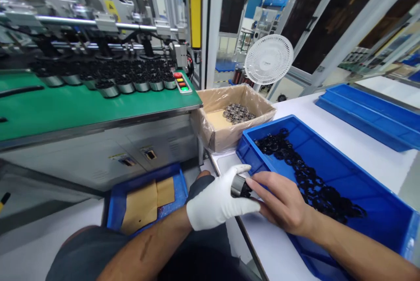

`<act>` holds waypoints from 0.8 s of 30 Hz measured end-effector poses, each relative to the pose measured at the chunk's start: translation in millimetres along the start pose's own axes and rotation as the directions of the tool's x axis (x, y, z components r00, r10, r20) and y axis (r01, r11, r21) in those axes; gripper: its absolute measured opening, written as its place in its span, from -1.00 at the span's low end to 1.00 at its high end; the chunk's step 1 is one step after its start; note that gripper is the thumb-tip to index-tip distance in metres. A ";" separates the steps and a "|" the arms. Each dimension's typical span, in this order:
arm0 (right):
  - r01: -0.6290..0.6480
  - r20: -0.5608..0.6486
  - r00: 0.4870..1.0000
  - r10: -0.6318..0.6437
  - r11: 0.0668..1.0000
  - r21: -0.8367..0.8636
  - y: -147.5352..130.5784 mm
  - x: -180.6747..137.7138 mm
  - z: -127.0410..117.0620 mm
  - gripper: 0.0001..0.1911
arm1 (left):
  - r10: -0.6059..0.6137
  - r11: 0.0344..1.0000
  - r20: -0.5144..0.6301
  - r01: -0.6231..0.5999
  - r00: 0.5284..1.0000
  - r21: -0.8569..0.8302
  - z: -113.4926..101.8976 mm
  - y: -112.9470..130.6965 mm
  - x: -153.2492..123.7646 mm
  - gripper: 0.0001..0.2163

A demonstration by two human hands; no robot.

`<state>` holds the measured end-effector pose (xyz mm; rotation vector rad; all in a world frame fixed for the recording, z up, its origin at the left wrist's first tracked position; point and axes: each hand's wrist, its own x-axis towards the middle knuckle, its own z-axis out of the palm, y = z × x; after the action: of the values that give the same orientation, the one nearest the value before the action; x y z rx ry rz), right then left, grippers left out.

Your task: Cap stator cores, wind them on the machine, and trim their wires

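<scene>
My left hand, in a white glove, is wrapped round a motor stator core, a short silvery metal cylinder. The core lies on its side above the white table's near edge. Black plastic shows at its right end. My bare right hand has its fingertips closed on that black end piece, pressed against the core. Part of the piece is hidden behind my fingers. Just past my right hand, a blue bin holds many loose black plastic pieces.
A plastic-lined carton with metal cores stands behind the bin. At left, black-capped cores fill rows on a green bench beneath a machine. A white fan, stacked blue trays and a floor bin surround me.
</scene>
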<state>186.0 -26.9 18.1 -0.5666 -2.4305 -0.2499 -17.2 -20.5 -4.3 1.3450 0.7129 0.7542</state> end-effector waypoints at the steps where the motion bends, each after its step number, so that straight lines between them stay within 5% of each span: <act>1: 0.004 -0.002 1.000 -0.004 1.000 -0.010 -1.0 0.8 0.2 -0.62 | -0.001 1.000 -0.008 0.001 1.000 0.012 -0.6 0.0 -1.4 -0.32; 13: -0.067 0.044 0.996 0.071 0.995 -0.080 0.9 3.6 16.9 -0.60 | -0.055 0.997 -0.134 0.061 0.989 0.039 -3.3 -16.5 5.1 -0.48; 19: -0.119 0.032 0.992 0.119 0.993 -0.005 11.6 1.9 17.4 -0.55 | 0.013 1.000 -0.153 -0.009 0.988 0.030 -9.3 -25.7 13.7 -0.53; 21: -0.287 0.072 0.956 0.285 0.958 0.021 34.3 -1.8 11.1 -0.47 | 0.075 0.988 -0.194 -0.047 0.978 0.144 -10.3 -26.4 26.7 -0.52; 24: -0.629 0.066 0.769 0.635 0.771 -0.097 84.8 -20.9 2.0 -0.52 | 0.203 0.850 -0.176 -0.085 0.963 0.519 -5.0 -40.2 56.4 -0.45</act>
<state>238.4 42.1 7.1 -1.4168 -2.1651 -0.0158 14.0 25.5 -45.9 1.8291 1.0514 0.8860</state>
